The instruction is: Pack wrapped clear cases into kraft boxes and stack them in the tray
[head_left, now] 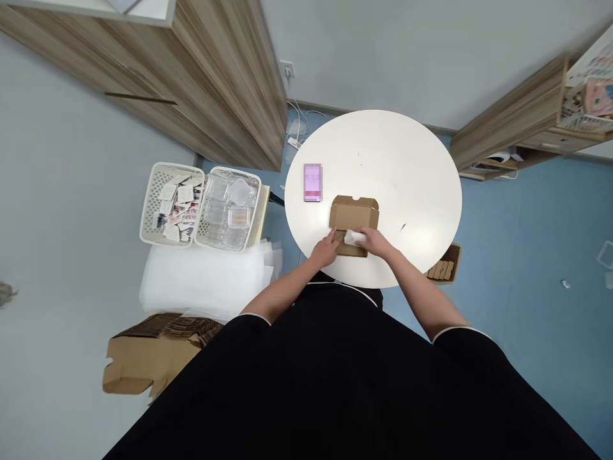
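An open brown cardboard box lies near the front edge of the round white table, its lid folded back away from me. My left hand is at the box's left side, fingers closed on its side wall. In my right hand is a small white wrapped packet, held over the inside of the box. The packet's contents are hidden by its wrapping. A phone with a blurred pink screen lies flat on the table, left of the box.
Two white baskets stand at the left, with cards and clear plastic cases inside. White foam sheets and flattened cardboard lie in front of them. A carton of folded boxes sits below the table's right edge. Wooden cabinets flank the table.
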`<state>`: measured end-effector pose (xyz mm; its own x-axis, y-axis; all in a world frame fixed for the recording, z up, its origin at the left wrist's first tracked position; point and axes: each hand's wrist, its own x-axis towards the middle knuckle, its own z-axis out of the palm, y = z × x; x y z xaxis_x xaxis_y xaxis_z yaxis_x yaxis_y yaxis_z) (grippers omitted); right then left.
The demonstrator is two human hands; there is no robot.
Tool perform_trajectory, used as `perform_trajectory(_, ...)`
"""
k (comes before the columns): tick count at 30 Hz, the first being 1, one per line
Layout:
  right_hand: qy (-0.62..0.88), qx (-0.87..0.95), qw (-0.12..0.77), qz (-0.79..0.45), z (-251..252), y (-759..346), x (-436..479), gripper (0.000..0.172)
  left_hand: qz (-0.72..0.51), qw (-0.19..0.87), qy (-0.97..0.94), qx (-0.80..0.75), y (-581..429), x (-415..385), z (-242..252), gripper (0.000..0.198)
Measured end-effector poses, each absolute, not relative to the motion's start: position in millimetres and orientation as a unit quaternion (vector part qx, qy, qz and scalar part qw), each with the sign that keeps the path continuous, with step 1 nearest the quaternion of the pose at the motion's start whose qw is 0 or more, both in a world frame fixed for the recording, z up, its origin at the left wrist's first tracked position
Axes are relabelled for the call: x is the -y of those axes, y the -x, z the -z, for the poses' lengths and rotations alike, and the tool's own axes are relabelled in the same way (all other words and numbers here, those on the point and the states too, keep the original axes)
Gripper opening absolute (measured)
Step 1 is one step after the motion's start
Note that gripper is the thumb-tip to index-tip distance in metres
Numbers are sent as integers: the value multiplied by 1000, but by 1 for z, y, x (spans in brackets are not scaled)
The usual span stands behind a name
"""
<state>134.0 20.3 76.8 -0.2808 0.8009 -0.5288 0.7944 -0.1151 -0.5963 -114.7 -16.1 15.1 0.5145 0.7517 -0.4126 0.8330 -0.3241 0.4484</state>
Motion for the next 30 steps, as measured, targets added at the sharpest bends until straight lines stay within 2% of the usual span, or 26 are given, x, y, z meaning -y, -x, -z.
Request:
perform_trajectory(5,559,721,-102,-397,-52,-98,-15,30,54,318,-816,-480,115,13,-11,58)
perform_trajectory(9,562,709,-129,-407,-37,-90,-14,33,24,333,-808,-486,115,13,-5,56)
perform_trajectory(14,560,729,-156,-361,-34,-87,-11,42,-21,343,-802,-488,114,19,4,74)
perform_trajectory(17,563,743,-166,-322,-35,-87,-7,42,-30,344,-807,-479,113,21,8,76)
perform_trajectory(25,606,730,-68,-309,-37,-89,19,38,-22,326,-824,-464,115,23,-1,70)
perform_trajectory(27,656,689,-20,-306,-39,-98,24,35,-39,331,-819,-467,120,21,-6,66)
perform_trajectory(30,794,522,102,-294,-41,-124,14,44,-97,357,-740,-562,125,1,-13,63)
